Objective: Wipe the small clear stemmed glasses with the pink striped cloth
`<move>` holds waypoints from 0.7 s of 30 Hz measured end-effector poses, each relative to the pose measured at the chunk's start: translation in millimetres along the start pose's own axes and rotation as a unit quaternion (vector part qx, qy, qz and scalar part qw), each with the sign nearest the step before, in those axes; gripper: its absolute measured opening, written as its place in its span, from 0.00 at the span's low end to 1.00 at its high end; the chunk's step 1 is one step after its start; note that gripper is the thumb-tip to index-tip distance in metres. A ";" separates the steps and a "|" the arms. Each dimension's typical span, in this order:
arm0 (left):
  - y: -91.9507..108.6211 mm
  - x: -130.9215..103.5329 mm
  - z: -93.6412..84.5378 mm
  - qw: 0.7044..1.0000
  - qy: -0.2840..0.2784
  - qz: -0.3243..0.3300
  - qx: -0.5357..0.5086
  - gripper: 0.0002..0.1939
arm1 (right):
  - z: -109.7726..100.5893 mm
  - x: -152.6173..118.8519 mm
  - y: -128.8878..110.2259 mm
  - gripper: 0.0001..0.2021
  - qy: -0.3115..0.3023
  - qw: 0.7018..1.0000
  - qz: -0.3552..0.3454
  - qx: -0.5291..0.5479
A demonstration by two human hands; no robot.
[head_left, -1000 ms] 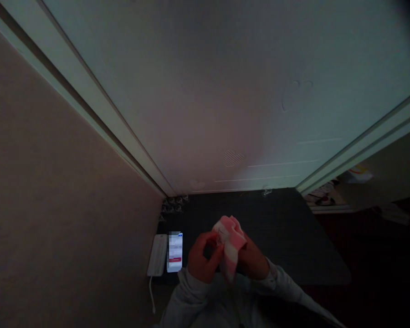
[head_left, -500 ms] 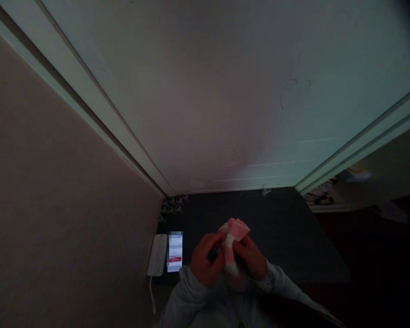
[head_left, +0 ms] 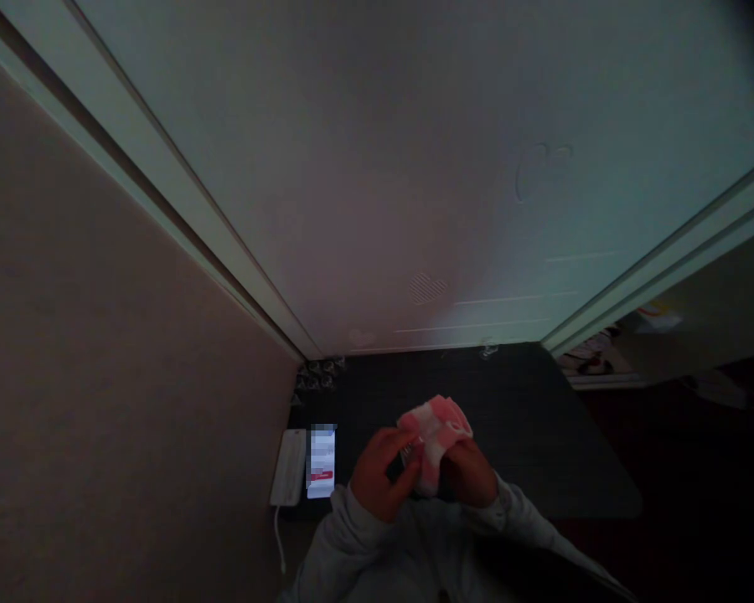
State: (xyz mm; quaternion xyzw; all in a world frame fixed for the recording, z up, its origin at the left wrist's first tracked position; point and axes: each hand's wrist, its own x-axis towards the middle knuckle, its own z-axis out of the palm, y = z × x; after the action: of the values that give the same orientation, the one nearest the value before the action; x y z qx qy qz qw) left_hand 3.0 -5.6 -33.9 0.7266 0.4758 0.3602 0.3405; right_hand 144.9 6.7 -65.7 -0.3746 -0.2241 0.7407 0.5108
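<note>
head view: left hand [head_left: 380,476] curled inward, fingers and thumb pinching the pink-and-white cloth [head_left: 438,425] above the dark bench [head_left: 521,435]; right hand [head_left: 472,476] angled in opposite, fingers mostly hidden by the cloth, so i cannot tell their closure

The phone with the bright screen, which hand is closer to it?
Left. The left hand is just to the right of the phone, at the pink-and-white cloth; the right hand is farther right, at the cloth's other side.
</note>
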 end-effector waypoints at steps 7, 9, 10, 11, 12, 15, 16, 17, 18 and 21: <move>0.7 0.3 -1.1 0.999 0.007 -0.024 -0.022 0.16 | -6.0 2.2 7.6 0.19 0.043 0.997 -0.050 -0.028; -0.3 -1.2 0.8 0.997 0.007 -0.053 -0.053 0.16 | -6.9 3.0 8.3 0.20 0.047 0.996 -0.067 -0.037; -1.3 -2.2 2.1 0.994 0.006 -0.075 -0.080 0.16 | -7.1 3.2 8.0 0.19 0.047 0.995 -0.074 -0.044; -2.5 -3.4 3.6 0.988 0.003 -0.101 -0.115 0.15 | -7.1 3.4 7.3 0.19 0.046 0.994 -0.080 -0.052; -4.0 -4.7 5.2 0.979 -0.002 -0.131 -0.155 0.15 | -6.9 3.5 6.4 0.17 0.045 0.994 -0.084 -0.058; -9.6 -7.8 9.8 0.936 -0.022 -0.214 -0.277 0.19 | -5.2 3.4 3.9 0.13 0.037 0.995 -0.075 -0.049; -11.4 -8.2 11.1 0.922 -0.029 -0.234 -0.307 0.20 | -4.3 3.2 3.6 0.12 0.034 0.996 -0.067 -0.039; -13.0 -8.2 12.4 0.910 -0.032 -0.247 -0.333 0.22 | -3.3 3.0 3.6 0.10 0.030 0.997 -0.059 -0.026; -14.2 -7.8 13.7 0.899 -0.031 -0.256 -0.354 0.24 | -2.2 2.8 3.7 0.09 0.023 0.998 -0.049 -0.010; -14.3 -4.5 17.1 0.872 -0.021 -0.272 -0.407 0.26 | 1.2 2.1 3.1 0.04 -0.028 0.999 -0.011 0.028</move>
State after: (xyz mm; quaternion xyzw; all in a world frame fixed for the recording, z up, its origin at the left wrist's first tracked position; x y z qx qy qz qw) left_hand 9.7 -7.8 -55.4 0.3729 0.4590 0.3992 0.7006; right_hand 141.7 7.5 -67.9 -0.3368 -0.2213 0.7511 0.5230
